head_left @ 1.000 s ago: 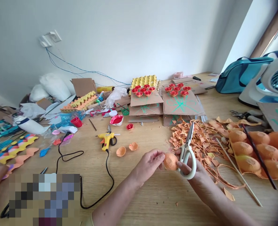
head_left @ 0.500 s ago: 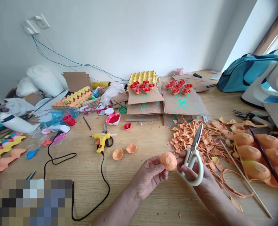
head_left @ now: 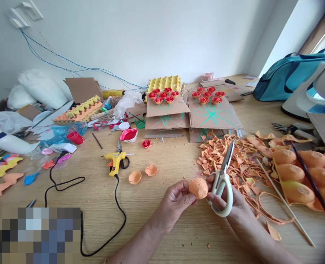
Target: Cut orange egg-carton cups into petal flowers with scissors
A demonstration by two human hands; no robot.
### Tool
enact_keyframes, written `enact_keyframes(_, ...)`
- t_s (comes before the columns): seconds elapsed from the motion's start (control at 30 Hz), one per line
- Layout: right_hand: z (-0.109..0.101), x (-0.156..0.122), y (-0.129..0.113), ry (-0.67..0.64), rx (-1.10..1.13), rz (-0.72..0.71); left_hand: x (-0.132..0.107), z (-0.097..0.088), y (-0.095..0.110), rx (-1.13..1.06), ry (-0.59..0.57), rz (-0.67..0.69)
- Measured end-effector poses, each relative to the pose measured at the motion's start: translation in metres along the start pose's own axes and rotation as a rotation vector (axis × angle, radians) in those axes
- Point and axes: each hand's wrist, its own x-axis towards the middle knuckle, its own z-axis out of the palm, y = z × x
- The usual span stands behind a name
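Orange cup [head_left: 198, 187] pinched in left hand [head_left: 176, 201] fingers, right hand [head_left: 228, 205] gripping closed scissors [head_left: 222, 181] alongside

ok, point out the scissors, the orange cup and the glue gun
scissors [head_left: 227, 158], head view, on the blades.
orange cup [head_left: 198, 188], head view, on its domed outside.
glue gun [head_left: 115, 156], head view, on the yellow body.

The left hand [head_left: 176, 202] and the right hand [head_left: 237, 213], low near 6 o'clock, are bare, wrists and forearms too.
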Motion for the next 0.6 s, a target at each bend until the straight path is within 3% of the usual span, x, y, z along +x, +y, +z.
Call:
enact_keyframes(0.37, -0.004, -0.001, -0.007, -0.048, -0.083, -0.001, -0.003, 0.000, 0.008, 0.129, -0.024, 0.120)
enact_keyframes(0.6, -0.001, -0.008, -0.017, -0.256, -0.189, 0.040, 0.001, -0.008, 0.003, -0.228, 0.207, 0.082)
